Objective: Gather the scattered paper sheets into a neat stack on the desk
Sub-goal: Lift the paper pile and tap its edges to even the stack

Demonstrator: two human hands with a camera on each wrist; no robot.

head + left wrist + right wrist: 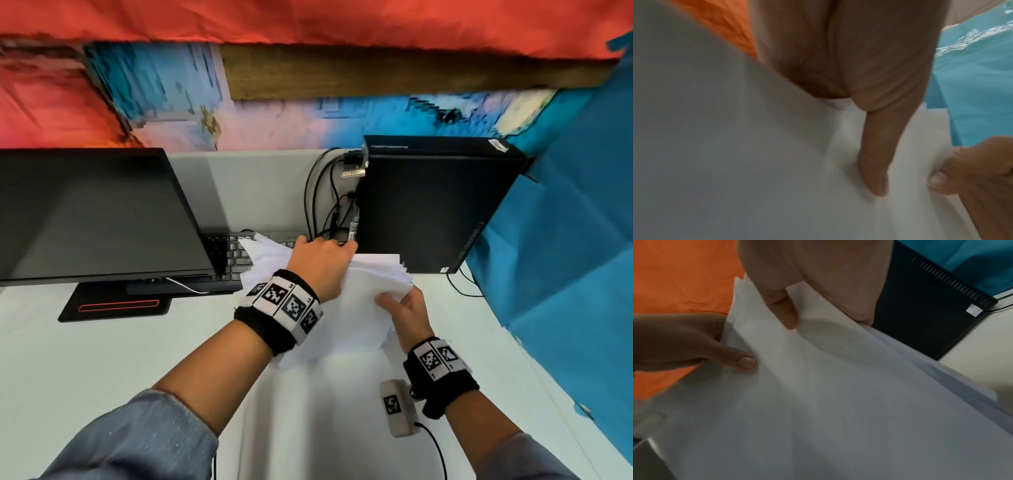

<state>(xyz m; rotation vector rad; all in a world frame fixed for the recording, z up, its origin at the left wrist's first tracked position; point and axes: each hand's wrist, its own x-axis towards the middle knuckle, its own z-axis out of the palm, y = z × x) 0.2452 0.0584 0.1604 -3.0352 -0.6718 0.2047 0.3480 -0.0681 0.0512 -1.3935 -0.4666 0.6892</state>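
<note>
A loose bundle of white paper sheets (359, 308) is held up off the white desk (102, 359), just in front of the black computer tower. The sheets are uneven, with corners fanning out at the top left and right. My left hand (322, 263) grips the bundle's upper left part, its thumb (873, 162) lying on the front sheet (756, 162). My right hand (407, 308) pinches the right edge, with the thumb (783, 309) on top of the paper (838, 402) and the fingers behind. The other hand's thumb (744, 361) also presses that sheet.
A black monitor (96, 212) stands at the left with a keyboard (236, 253) behind it. The computer tower (435, 205) and its cables (318, 198) sit right behind the paper. Blue cloth (565, 240) hangs along the desk's right side.
</note>
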